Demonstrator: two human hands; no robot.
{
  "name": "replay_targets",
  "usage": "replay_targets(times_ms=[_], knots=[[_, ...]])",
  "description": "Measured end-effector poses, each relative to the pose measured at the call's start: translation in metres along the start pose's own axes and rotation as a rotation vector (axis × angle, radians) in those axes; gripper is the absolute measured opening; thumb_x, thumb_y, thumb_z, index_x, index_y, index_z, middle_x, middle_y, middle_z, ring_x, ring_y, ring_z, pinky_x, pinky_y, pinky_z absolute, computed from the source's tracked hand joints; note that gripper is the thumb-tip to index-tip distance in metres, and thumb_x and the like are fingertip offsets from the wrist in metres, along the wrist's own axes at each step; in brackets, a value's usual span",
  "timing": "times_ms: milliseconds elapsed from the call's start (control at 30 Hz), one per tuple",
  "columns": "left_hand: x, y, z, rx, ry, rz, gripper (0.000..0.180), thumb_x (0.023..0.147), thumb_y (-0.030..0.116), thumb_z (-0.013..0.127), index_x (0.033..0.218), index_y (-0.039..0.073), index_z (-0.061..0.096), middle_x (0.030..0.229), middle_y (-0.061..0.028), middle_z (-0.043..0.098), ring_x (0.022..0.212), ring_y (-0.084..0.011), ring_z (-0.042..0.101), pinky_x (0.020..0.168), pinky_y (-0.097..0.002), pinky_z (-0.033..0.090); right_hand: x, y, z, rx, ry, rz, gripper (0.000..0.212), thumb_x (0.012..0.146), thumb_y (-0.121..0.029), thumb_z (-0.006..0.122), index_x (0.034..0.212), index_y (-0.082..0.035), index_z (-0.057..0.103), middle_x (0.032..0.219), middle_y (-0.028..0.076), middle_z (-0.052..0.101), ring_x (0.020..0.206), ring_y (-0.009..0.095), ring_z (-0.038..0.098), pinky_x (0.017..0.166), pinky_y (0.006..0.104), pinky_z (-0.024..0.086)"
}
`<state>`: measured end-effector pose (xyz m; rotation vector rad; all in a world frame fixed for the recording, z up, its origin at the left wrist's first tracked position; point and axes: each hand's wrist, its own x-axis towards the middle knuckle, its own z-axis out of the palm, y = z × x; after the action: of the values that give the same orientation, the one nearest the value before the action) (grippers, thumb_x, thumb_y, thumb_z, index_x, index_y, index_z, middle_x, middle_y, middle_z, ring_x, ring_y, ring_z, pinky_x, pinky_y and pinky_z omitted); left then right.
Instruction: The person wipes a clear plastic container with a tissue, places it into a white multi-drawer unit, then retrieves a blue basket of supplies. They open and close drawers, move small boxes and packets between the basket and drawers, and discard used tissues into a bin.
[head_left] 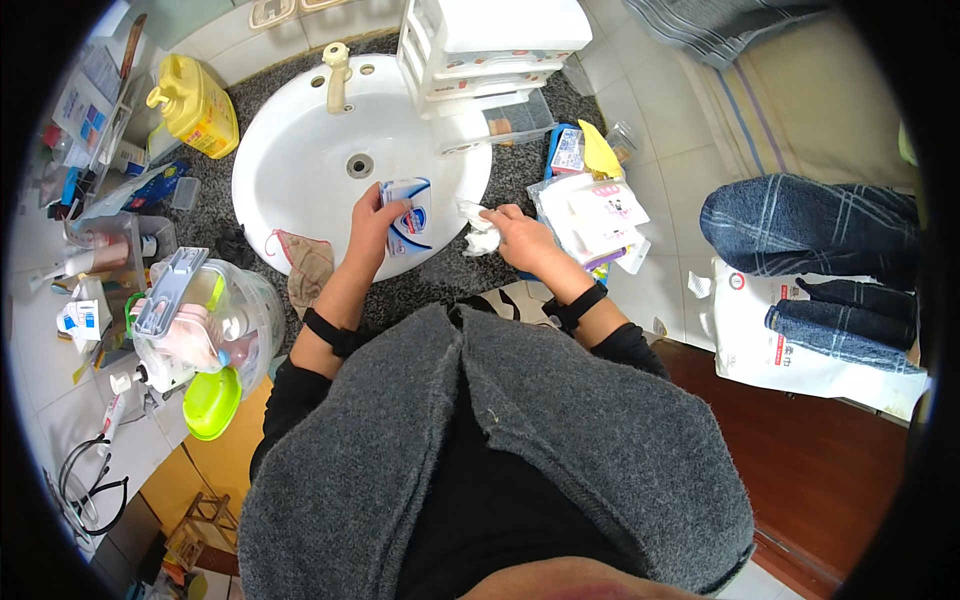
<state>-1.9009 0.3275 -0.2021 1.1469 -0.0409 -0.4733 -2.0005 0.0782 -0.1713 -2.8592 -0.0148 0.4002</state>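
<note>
My left hand (369, 226) is closed on a white and blue soap box (412, 222), thumb across its face, over the front part of the white washbasin (300, 160). Pinched in my right hand (526, 240) is a crumpled white tissue (482, 236), just right of the box near the basin's front right rim. Box and tissue are apart. A brown mesh cloth (308, 270) with a red edge hangs over the basin's front left rim, beside my left forearm. The palm sides of both hands are hidden.
A beige faucet (338, 78) rises behind the basin, with a white drawer unit (500, 30) at its right. White packets (595, 212) lie right of my right hand. A yellow jug (195, 108) and a clear tub (255, 300) stand at left. Blue plaid towels (800, 222) are at right.
</note>
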Motion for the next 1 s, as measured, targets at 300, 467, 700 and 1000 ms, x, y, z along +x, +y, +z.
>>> replay_targets(times_ms=[300, 467, 700, 1000], knots=[[0.012, 0.009, 0.037, -0.204, -0.054, -0.079, 0.027, 0.087, 0.014, 0.063, 0.107, -0.003, 0.057, 0.091, -0.0081, 0.065, 0.077, -0.0151, 0.065, 0.070, -0.0287, 0.053, 0.002, -0.015, -0.043, 0.399, 0.321, 0.051, 0.044, 0.085, -0.010, 0.057, 0.129, -0.009, 0.054, 0.113, 0.014, 0.063, 0.099, 0.028, 0.064, 0.084, 0.0364, 0.051], [0.015, 0.004, 0.055, -0.265, -0.009, -0.107, 0.029, 0.088, 0.020, 0.063, 0.107, -0.001, 0.057, 0.089, -0.0061, 0.065, 0.074, -0.0134, 0.064, 0.066, -0.0270, 0.053, 0.005, -0.027, -0.041, 1.031, 0.118, 0.067, 0.044, 0.095, -0.021, 0.054, 0.134, -0.003, 0.047, 0.113, 0.011, 0.065, 0.099, 0.019, 0.065, 0.073, 0.0280, 0.053], [-0.006, 0.008, 0.094, -0.050, -0.175, -0.064, 0.028, 0.091, 0.025, 0.062, 0.105, 0.000, 0.062, 0.087, -0.0039, 0.064, 0.073, -0.0094, 0.059, 0.066, -0.0241, 0.048, -0.043, -0.042, -0.044, 1.236, -0.060, 0.063, 0.040, 0.094, -0.027, 0.056, 0.121, 0.003, 0.051, 0.103, 0.010, 0.066, 0.080, 0.017, 0.069, 0.061, 0.0239, 0.051], [-0.037, -0.009, 0.126, 0.100, -0.729, -0.054, 0.056, 0.102, 0.044, 0.033, 0.089, -0.001, 0.063, 0.075, -0.0049, 0.060, 0.062, -0.0144, 0.056, 0.057, -0.0268, 0.044, -0.153, -0.001, -0.022, 2.001, 0.066, -0.064, 0.045, 0.099, -0.033, 0.038, 0.126, 0.001, 0.049, 0.090, 0.011, 0.065, 0.069, 0.018, 0.060, 0.059, 0.0290, 0.046]])
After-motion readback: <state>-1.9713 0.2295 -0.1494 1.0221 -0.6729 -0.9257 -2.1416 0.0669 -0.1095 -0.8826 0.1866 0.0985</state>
